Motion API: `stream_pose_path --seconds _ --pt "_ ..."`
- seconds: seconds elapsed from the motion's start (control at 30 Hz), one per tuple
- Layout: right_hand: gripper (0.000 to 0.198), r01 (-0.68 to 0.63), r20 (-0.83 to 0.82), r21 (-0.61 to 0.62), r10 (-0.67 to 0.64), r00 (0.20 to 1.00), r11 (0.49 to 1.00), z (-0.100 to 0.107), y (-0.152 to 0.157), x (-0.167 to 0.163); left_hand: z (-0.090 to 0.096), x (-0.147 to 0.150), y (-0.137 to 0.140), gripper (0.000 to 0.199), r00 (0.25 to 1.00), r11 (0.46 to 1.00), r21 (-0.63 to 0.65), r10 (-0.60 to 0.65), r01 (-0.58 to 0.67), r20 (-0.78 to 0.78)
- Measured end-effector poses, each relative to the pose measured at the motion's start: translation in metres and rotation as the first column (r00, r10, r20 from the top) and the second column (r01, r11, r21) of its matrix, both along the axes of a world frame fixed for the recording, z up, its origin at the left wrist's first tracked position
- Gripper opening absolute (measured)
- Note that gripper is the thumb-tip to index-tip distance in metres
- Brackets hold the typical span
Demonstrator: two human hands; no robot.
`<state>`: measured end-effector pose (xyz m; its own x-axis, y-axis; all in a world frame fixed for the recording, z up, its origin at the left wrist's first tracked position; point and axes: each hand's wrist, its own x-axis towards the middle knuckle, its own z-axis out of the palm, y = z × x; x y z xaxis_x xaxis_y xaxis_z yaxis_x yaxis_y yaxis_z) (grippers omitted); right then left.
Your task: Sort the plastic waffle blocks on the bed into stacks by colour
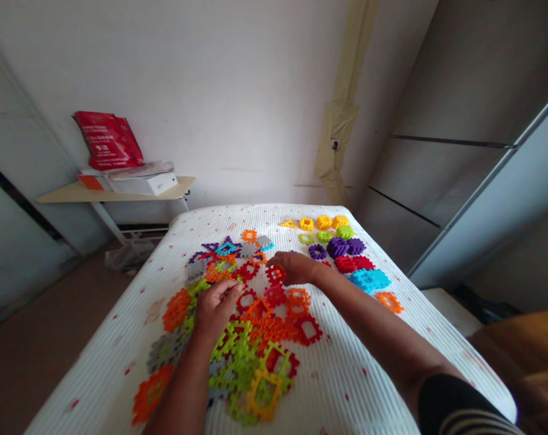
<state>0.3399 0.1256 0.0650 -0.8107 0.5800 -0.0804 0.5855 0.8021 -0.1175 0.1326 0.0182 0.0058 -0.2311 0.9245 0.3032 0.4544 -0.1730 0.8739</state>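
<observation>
The right hand [294, 267] pinches a red interlocking tile [274, 275] at the loose pile's [237, 326] twelve o'clock edge; the left hand [215, 304], fingers curled, rests on the pile. Tangled neighbours could snag and drag along, possibly scattering toward the sorted stacks [346, 248] at two o'clock on the bed [368, 374].

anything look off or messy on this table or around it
The wall's beige tape strip is wrinkled and peeling near the corner. On the table, sorted stacks sit tidy at the far right, but the loose pile under the left hand and right hand is jumbled.
</observation>
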Motion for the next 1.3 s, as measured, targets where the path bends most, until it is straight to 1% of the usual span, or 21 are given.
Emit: stream_pose_path --seconds 0.1,0.17,0.23,0.3,0.43,0.5,0.57,0.63,0.7,0.8,0.87,0.93,1.0,1.13,1.3 --pt "0.057 0.048 -0.092 -0.023 -0.050 0.994 0.999 0.014 -0.001 0.015 0.002 0.002 0.000 0.029 0.994 0.998 -0.005 -0.070 0.070 -0.089" --pt "0.054 0.066 -0.191 -0.083 -0.081 0.978 0.994 0.022 -0.001 0.026 0.004 0.005 0.000 0.028 0.983 0.993 -0.022 -0.117 0.115 -0.143" --pt "0.053 0.083 -0.265 -0.137 -0.117 0.957 0.987 0.028 -0.002 0.036 0.005 0.007 0.001 0.027 0.977 0.990 -0.037 -0.137 0.133 -0.166" --pt "0.052 0.093 -0.287 -0.154 -0.135 0.949 0.984 0.030 -0.005 0.042 0.006 0.008 0.001 0.028 0.977 0.990 -0.047 -0.138 0.133 -0.163" --pt "0.051 0.072 -0.284 -0.179 -0.122 0.951 0.981 0.028 -0.010 0.046 0.004 0.007 0.001 0.029 0.980 0.991 -0.056 -0.130 0.123 -0.153" --pt "0.050 0.078 -0.297 -0.151 -0.120 0.947 0.985 0.027 -0.010 0.046 0.003 0.006 0.001 0.029 0.980 0.990 -0.062 -0.134 0.126 -0.145" --pt "0.049 0.099 -0.308 -0.078 -0.118 0.944 0.992 0.026 -0.007 0.050 0.003 0.006 0.001 0.029 0.980 0.989 -0.068 -0.141 0.132 -0.141" --pt "0.050 0.133 -0.313 -0.017 -0.131 0.941 0.991 0.026 -0.004 0.059 0.003 0.006 0.001 0.029 0.979 0.989 -0.064 -0.141 0.133 -0.144" --pt "0.053 0.189 -0.313 0.012 -0.176 0.933 0.982 0.029 0.000 0.074 0.004 0.006 0.001 0.030 0.979 0.990 -0.057 -0.139 0.132 -0.146" --pt "0.054 0.320 -0.276 0.055 -0.293 0.915 0.946 0.034 0.006 0.107 0.005 0.006 0.001 0.032 0.981 0.990 -0.049 -0.137 0.132 -0.135" --pt "0.053 0.402 -0.202 0.089 -0.378 0.903 0.911 0.038 0.008 0.131 0.004 0.006 0.001 0.032 0.983 0.991 -0.046 -0.130 0.125 -0.131" --pt "0.052 0.452 -0.113 0.118 -0.440 0.891 0.884 0.039 0.009 0.152 0.003 0.006 0.002 0.032 0.984 0.992 -0.044 -0.120 0.115 -0.134" --pt "0.051 0.481 -0.038 0.123 -0.480 0.877 0.868 0.038 0.010 0.168 0.002 0.007 0.003 0.032 0.983 0.993 -0.046 -0.115 0.110 -0.140" --pt "0.045 0.501 0.055 0.076 -0.505 0.861 0.862 0.030 0.011 0.182 0.003 0.007 0.002 0.032 0.983 0.993 -0.046 -0.118 0.113 -0.141" --pt "0.038 0.487 0.057 0.053 -0.490 0.870 0.872 0.021 0.015 0.178 0.004 0.007 0.002 0.032 0.986 0.994 -0.051 -0.107 0.101 -0.128"
